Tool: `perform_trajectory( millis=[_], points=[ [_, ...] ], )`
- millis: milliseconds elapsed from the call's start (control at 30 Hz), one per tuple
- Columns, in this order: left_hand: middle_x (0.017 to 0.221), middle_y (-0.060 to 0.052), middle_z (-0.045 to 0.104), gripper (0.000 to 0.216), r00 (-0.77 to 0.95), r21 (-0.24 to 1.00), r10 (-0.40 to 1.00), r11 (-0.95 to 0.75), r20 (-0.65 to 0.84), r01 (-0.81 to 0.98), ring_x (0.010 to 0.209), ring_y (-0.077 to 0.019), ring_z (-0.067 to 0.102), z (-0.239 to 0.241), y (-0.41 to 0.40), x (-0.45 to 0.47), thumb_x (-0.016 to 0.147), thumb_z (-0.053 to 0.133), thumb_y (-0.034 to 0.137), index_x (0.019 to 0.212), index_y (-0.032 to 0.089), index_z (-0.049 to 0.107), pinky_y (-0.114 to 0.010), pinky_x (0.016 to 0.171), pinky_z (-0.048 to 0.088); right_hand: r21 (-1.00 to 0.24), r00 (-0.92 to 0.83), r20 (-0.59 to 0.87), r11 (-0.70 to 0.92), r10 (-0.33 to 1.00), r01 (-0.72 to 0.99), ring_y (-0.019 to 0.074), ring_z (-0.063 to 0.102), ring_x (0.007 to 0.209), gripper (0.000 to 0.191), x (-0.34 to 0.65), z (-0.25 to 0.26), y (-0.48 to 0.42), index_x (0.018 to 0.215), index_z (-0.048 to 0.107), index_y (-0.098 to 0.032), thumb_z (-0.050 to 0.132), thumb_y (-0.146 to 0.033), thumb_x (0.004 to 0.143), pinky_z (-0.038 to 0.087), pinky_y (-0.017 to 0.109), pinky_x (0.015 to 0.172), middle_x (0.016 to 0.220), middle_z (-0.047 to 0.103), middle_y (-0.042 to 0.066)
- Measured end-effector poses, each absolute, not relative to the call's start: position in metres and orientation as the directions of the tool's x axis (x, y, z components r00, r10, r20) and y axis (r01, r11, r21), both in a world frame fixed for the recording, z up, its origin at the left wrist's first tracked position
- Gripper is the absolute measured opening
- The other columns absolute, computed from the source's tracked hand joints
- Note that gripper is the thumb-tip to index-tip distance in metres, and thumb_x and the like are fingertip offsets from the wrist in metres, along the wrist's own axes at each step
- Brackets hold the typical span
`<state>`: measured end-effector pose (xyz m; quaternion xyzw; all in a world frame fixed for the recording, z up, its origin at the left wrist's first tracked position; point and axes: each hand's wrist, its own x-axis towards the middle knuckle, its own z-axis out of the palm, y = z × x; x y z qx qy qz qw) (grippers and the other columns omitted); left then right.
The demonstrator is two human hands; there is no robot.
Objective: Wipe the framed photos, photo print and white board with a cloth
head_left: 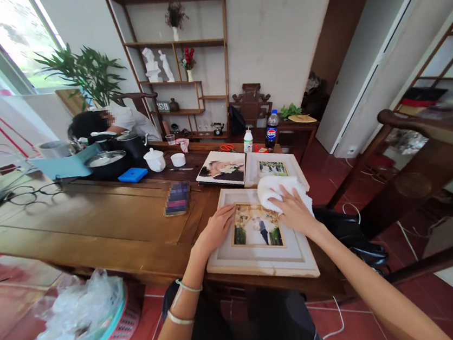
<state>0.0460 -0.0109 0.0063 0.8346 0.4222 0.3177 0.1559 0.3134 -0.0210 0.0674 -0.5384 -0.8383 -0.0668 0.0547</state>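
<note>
A pale picture frame (221,263) with a wedding photo (256,225) in its middle lies flat at the near edge of the wooden table. My left hand (219,226) rests on the frame's left side, fingers stretched out flat. Over the frame's upper right corner, my right hand (294,210) grips a wad of white cloth or tissue (271,186). Part of the upper right corner is hidden beneath that wad. Just behind lies a second pale frame (293,162) with a smaller photo, partly covered by the white wad. A photo panel (221,168) sits to its left.
A phone (177,198), a blue box (132,174), a white lidded pot (154,159) and a cola bottle (272,129) stand on the table. A basket of plastic bags (118,335) is on the floor at left. Another person (134,120) leans on the far side.
</note>
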Motion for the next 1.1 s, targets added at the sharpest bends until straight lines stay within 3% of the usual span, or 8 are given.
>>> perform_trajectory(
  millis=[133,333,433,533,767,833,933,1100],
  points=[
    [0.134,-0.010,0.052,0.038,0.421,0.542,0.810,-0.586,0.409,0.602,0.126,-0.0203,0.046,0.004,-0.011,0.047,0.093,0.037,0.020,0.127,0.018,0.052,-0.042,0.106,0.039,0.040,-0.519,0.105,0.517,0.849,0.855,0.0319,0.023,0.136,0.059,0.293,0.069,-0.041,0.120,0.059,-0.019,0.046,-0.004,0.064,0.011,0.058,0.108,0.145,0.038,0.009],
    [0.134,-0.010,0.052,0.038,0.434,0.523,0.796,-0.605,0.422,0.601,0.127,-0.0192,0.045,0.003,-0.011,0.047,0.094,0.035,0.018,0.128,0.018,0.051,-0.040,0.106,0.039,-0.264,-0.703,-0.006,0.677,0.711,0.687,0.0270,0.024,0.137,0.065,0.270,0.086,-0.137,0.122,0.057,-0.027,0.048,-0.008,0.061,0.016,0.052,0.110,0.147,0.035,0.003],
    [0.135,-0.010,0.051,0.038,0.446,0.514,0.786,-0.617,0.427,0.596,0.127,-0.0194,0.045,0.003,-0.010,0.046,0.094,0.035,0.019,0.129,0.019,0.050,-0.041,0.106,0.039,-0.326,-0.771,0.020,0.733,0.637,0.597,0.0251,0.018,0.139,0.064,0.269,0.089,-0.154,0.122,0.057,-0.027,0.049,-0.009,0.060,0.013,0.049,0.113,0.151,0.028,-0.001],
    [0.135,-0.010,0.051,0.038,0.449,0.512,0.784,-0.620,0.428,0.595,0.127,-0.0199,0.044,0.003,-0.010,0.046,0.094,0.036,0.019,0.129,0.018,0.050,-0.042,0.106,0.039,-0.281,-0.719,0.054,0.701,0.693,0.655,0.0234,0.017,0.139,0.061,0.276,0.081,-0.134,0.119,0.058,-0.025,0.050,-0.007,0.061,0.013,0.047,0.113,0.150,0.030,0.001],
    [0.134,-0.010,0.052,0.039,0.443,0.527,0.787,-0.616,0.429,0.585,0.126,-0.0197,0.046,0.004,-0.009,0.045,0.092,0.037,0.017,0.128,0.018,0.051,-0.042,0.108,0.037,0.040,-0.537,0.229,0.543,0.812,0.839,0.0282,0.003,0.141,0.054,0.302,0.066,-0.042,0.123,0.054,-0.017,0.052,-0.008,0.069,0.007,0.053,0.111,0.152,0.020,0.010],
    [0.134,-0.009,0.052,0.039,0.436,0.531,0.790,-0.613,0.431,0.585,0.126,-0.0197,0.046,0.003,-0.009,0.045,0.092,0.037,0.018,0.128,0.019,0.052,-0.042,0.107,0.038,0.087,-0.492,0.247,0.486,0.835,0.870,0.0294,0.006,0.141,0.057,0.302,0.067,-0.023,0.125,0.053,-0.018,0.050,-0.006,0.069,0.007,0.054,0.111,0.151,0.024,0.010],
    [0.134,-0.010,0.053,0.038,0.429,0.539,0.796,-0.605,0.427,0.586,0.126,-0.0198,0.046,0.004,-0.009,0.045,0.092,0.037,0.018,0.127,0.019,0.052,-0.042,0.107,0.038,0.114,-0.470,0.193,0.456,0.861,0.882,0.0333,0.015,0.138,0.060,0.296,0.067,-0.011,0.126,0.053,-0.019,0.049,-0.004,0.068,0.010,0.057,0.109,0.147,0.034,0.011],
    [0.134,-0.010,0.052,0.038,0.427,0.543,0.803,-0.596,0.416,0.592,0.126,-0.0194,0.045,0.007,-0.011,0.048,0.093,0.036,0.019,0.127,0.018,0.052,-0.041,0.108,0.037,0.054,-0.500,0.032,0.498,0.865,0.865,0.0371,0.025,0.134,0.064,0.276,0.071,-0.057,0.129,0.053,-0.025,0.051,-0.005,0.068,0.015,0.060,0.106,0.146,0.036,0.010]
  ],
)
